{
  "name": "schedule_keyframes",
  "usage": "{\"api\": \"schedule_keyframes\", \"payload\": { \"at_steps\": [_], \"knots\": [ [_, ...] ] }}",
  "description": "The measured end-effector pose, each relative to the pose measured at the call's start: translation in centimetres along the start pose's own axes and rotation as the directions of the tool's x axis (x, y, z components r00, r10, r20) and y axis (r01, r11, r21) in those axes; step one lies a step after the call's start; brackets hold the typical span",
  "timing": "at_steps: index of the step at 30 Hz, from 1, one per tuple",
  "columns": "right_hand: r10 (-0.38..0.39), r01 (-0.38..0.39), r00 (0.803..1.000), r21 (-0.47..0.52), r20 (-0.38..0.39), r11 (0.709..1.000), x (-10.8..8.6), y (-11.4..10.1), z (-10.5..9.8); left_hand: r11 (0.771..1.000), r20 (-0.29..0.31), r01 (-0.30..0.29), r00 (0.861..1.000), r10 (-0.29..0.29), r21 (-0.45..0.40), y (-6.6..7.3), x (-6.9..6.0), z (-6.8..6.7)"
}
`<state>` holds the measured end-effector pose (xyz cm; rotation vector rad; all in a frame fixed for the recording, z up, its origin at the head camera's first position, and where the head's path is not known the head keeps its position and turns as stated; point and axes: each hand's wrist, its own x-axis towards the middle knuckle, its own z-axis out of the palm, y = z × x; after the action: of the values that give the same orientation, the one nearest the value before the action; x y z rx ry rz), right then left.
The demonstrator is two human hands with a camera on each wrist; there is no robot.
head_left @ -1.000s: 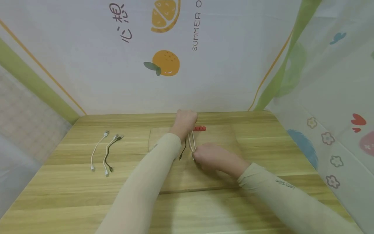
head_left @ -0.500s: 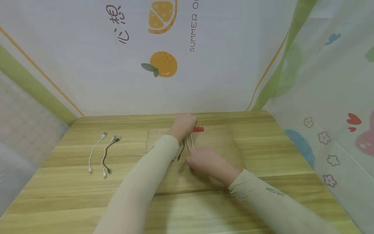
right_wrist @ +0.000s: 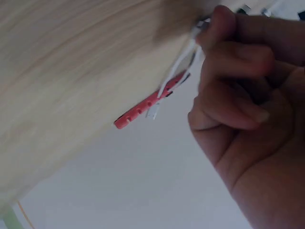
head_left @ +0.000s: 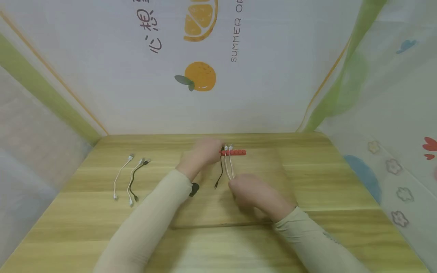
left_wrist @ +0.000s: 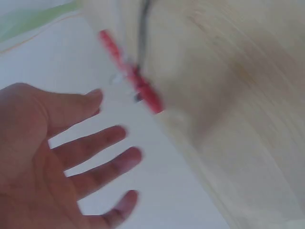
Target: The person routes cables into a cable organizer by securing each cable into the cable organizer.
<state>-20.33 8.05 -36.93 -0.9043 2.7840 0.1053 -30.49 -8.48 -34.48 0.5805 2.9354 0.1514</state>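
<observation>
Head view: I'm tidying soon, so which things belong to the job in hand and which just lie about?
Seemingly in the job:
red strip
two white cables, pinched by the right hand
black cable across the strip

Lying about:
three untouched cables at left, perhaps for later

- Tabletop point(head_left: 68, 239): yellowish wood grain, its far edge meeting a white cloth backdrop point(head_left: 266, 94).
- Backdrop print: a whole orange point(head_left: 200, 76), a cut slice point(head_left: 200, 19) and sideways lettering point(head_left: 236, 40) — "SUMMER" is legible.
- Green bands point(head_left: 51, 96) slope upward from near both far corners.
- Right side: a pale hanging sheet point(head_left: 379, 129) — outlined flowers point(head_left: 393, 166), red hearts point(head_left: 430, 145), a blue patch point(head_left: 363, 180).
- Left side: a whitish sheet point(head_left: 27, 125), blurred.
- Light: soft, a paler patch point(head_left: 232, 246) near the tabletop's near edge.
</observation>
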Motion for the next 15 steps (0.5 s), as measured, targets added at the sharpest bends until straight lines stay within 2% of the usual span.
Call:
{"api": "schedule_keyframes", "payload": {
  "at_steps": [2, 4, 6, 8, 11, 15],
  "knots": [
    [0.007, -0.007, 1.000, 0.014, 0.000, 1.000, 0.0, -0.3, -0.3, 0.995, 0.024, 0.029, 0.999, -0.027, -0.091, -0.6, -1.9, -0.9],
    [0.012, -0.012, 1.000, 0.028, 0.002, 1.000, 0.1, -0.5, -0.6, 0.990, 0.032, 0.043, 0.999, -0.039, -0.134, -1.4, -3.8, -1.5],
    [0.036, -0.036, 0.999, 0.044, 0.003, 0.998, 0.3, -0.6, -0.6, 0.989, 0.032, 0.056, 0.998, -0.052, -0.141, -2.2, -5.5, -1.7],
    [0.068, -0.068, 0.998, 0.059, 0.002, 0.996, 0.5, -0.4, -0.4, 0.988, 0.021, 0.058, 0.998, -0.056, -0.144, -3.2, -6.9, -1.4],
    [0.101, -0.101, 0.995, 0.064, 0.000, 0.993, 0.7, -0.1, -0.1, 0.977, 0.027, 0.086, 0.996, -0.082, -0.196, -5.1, -8.9, -0.7],
    [0.102, -0.102, 0.995, 0.058, -0.012, 0.993, 0.7, 0.0, 0.3, 0.956, 0.030, 0.139, 0.990, -0.136, -0.260, -7.9, -11.3, -0.4]
  ]
}}
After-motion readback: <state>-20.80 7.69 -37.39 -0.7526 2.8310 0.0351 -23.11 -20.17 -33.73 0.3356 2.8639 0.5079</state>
